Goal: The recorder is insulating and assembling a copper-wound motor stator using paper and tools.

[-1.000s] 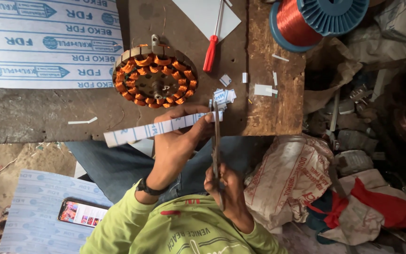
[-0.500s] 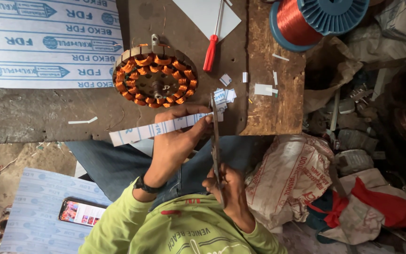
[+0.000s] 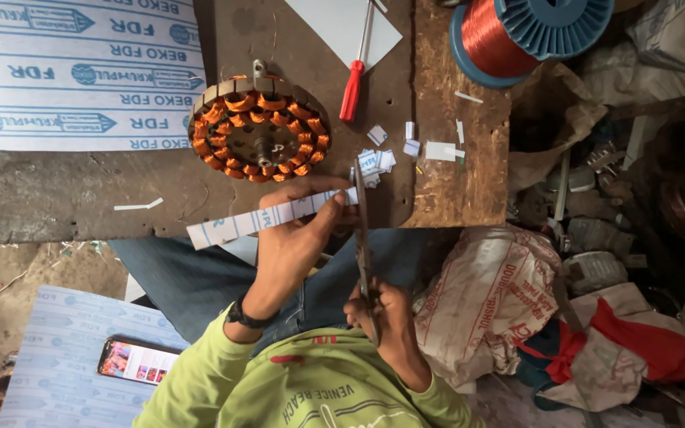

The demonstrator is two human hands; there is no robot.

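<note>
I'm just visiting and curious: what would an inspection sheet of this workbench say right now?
Surface: worn wooden bench, with a printed sheet covering its left part.
Job's things: paper strip; scissors with the blades at the strip's right end.
Clutter: round motor core with copper coils, red-handled screwdriver, small paper scraps.
Grippers: left hand holds the paper strip; right hand grips the scissors.
Cables: nothing seen loose; a blue spool of copper wire stands at the bench's far edge.
Surroundings: phone with a lit screen on the floor, sack, red cloth.
</note>
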